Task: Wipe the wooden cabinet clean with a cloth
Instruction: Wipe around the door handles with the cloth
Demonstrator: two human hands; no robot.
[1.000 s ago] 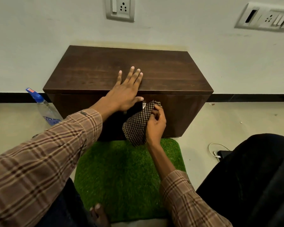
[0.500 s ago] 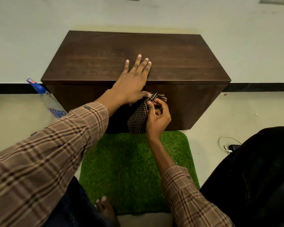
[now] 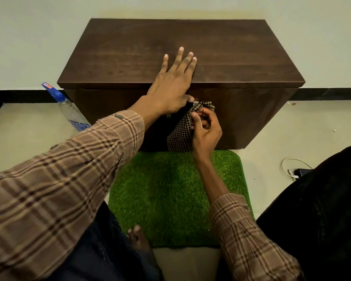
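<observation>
A low dark wooden cabinet (image 3: 231, 53) stands against the pale wall. My left hand (image 3: 172, 84) lies flat on the front edge of its top, fingers spread, thumb hooked over the edge by a small metal handle (image 3: 195, 102). My right hand (image 3: 206, 128) is closed on a brown-and-cream checked cloth (image 3: 181, 132), pressing it against the cabinet's front face just below the top edge. The cloth hangs down to the bottom of the front panel.
A green artificial-grass mat (image 3: 170, 195) lies on the floor before the cabinet. A clear spray bottle with a blue cap (image 3: 69, 110) leans at the cabinet's left side. A white cable and a dark device (image 3: 298, 171) lie on the floor at right. My bare toes (image 3: 138, 236) touch the mat.
My right hand has bunched the cloth and pushed it up toward the top of the front panel. The view has tilted down and nearer; my left hand stayed on the top.
</observation>
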